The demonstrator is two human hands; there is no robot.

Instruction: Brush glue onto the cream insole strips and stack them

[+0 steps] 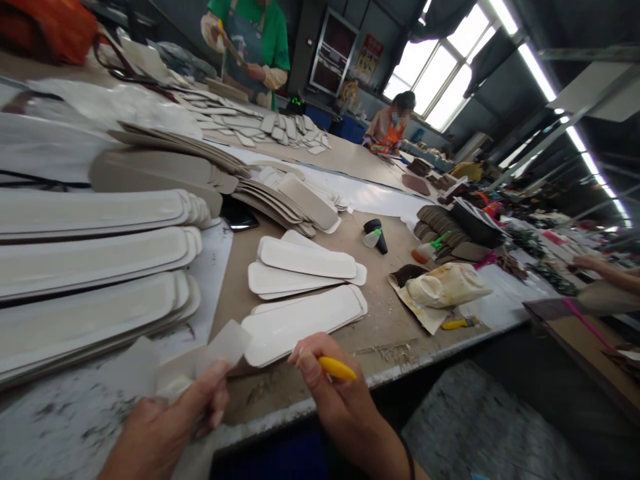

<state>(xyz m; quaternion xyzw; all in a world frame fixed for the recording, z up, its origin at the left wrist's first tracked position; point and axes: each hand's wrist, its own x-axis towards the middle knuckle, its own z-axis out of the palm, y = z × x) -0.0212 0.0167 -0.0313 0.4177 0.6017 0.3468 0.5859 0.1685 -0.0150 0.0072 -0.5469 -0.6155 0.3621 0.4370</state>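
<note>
My left hand (175,417) is closed on several thin whitish flat pieces (225,347), pinched between thumb and fingers and fanned out over the table's front edge. In my right hand (340,393) is a tool with a yellow handle (337,368); its working end is hidden by my fingers. Just beyond both hands lie a front stack of long white rounded panels (303,323) and a second stack (307,259) behind it, each slightly fanned. The right hand is close to the near edge of the front stack.
Piles of long cream panels (90,260) fill the left side. To the right are a stained cream container (445,287), a yellow-handled brush (457,323) and a small bottle with a green tip (427,250). Co-workers, one in a green shirt (275,33), stand across the table.
</note>
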